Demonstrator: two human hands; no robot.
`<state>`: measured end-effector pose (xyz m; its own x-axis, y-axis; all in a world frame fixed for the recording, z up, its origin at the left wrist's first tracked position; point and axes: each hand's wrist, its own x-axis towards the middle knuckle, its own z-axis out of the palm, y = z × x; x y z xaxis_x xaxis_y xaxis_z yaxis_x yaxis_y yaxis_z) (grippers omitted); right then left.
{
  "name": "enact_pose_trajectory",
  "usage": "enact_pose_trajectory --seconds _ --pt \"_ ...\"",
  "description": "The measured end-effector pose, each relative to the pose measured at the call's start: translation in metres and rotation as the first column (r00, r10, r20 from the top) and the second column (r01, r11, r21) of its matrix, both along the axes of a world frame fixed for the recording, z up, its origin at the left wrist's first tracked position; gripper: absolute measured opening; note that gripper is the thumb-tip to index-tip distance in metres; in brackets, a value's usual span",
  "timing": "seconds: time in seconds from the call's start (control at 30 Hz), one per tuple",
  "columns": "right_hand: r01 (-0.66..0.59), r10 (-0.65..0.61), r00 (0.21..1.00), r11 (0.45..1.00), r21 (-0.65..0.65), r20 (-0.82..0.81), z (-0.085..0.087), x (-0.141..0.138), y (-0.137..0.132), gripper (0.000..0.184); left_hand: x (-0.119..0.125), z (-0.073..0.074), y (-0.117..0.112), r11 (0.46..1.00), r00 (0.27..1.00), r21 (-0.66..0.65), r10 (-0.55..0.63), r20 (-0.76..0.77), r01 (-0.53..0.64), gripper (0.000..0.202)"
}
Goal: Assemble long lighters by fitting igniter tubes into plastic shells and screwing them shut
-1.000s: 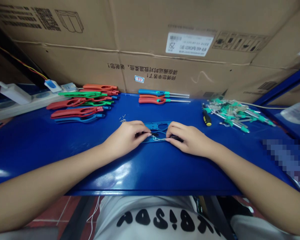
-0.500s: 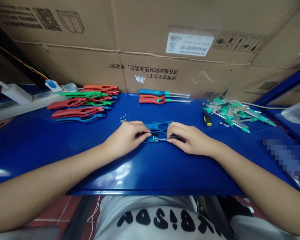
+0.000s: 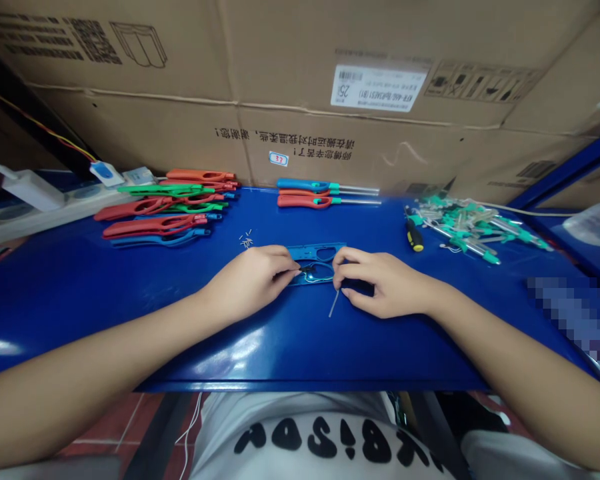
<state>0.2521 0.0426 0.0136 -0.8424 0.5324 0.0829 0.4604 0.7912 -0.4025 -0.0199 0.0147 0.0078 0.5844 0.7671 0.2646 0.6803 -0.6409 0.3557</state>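
Observation:
Two halves of a blue lighter housing point(image 3: 306, 252) lie side by side on the table, each with a finger-hole. A small black part point(image 3: 307, 270) sits over the nearer half, and my left hand point(image 3: 253, 280) pinches its left end. Thin pale wires point(image 3: 320, 279) run from it toward the right. At the right end of the housing is my right hand point(image 3: 380, 280), its fingers curled and closed. From its fingertips a thin grey strip point(image 3: 333, 304) slants down toward the table edge. The fingers hide the housing's ends.
Small screws point(image 3: 247, 240) lie behind my left hand. Coloured lighter housings point(image 3: 170, 207) are piled at left beside a power strip point(image 3: 85, 207). Two lighters point(image 3: 305, 193) lie at the back. A screwdriver point(image 3: 415, 236) and green-tipped metal-tube assemblies point(image 3: 475, 230) are at right. A cardboard box point(image 3: 280, 80) stands behind.
The thin grey strip now shows below my right fingertips, and that hand has shifted slightly. My left hand stays at the black part, slightly lower. The wires sit closer to the housing.

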Motion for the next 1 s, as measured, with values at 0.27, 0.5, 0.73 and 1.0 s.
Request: enact_pose_trajectory --seconds 0.27,0.5,0.73,1.0 --pt "0.014 -0.014 1.0 1.0 0.004 0.007 -0.002 -0.002 0.0 0.014 0.007 0.002 -0.014 0.996 0.966 0.083 0.064 -0.251 -0.044 0.028" --pt "0.016 -0.016 1.0 1.0 0.002 0.009 -0.002 -0.002 0.001 0.013 0.013 0.01 -0.025 0.99 0.915 0.134 0.092 -0.393 -0.042 0.03" --pt "0.07 -0.075 0.993 0.996 -0.05 -0.09 -0.001 -0.007 -0.004 0.015 0.009 0.006 -0.025 0.994 0.943 0.107 0.039 -0.329 -0.004 0.03" --pt "0.232 -0.231 0.961 0.973 -0.014 -0.155 -0.012 -0.014 -0.002 0.007 0.009 -0.012 -0.018 0.999 0.998 0.017 -0.047 -0.051 0.048 0.039"
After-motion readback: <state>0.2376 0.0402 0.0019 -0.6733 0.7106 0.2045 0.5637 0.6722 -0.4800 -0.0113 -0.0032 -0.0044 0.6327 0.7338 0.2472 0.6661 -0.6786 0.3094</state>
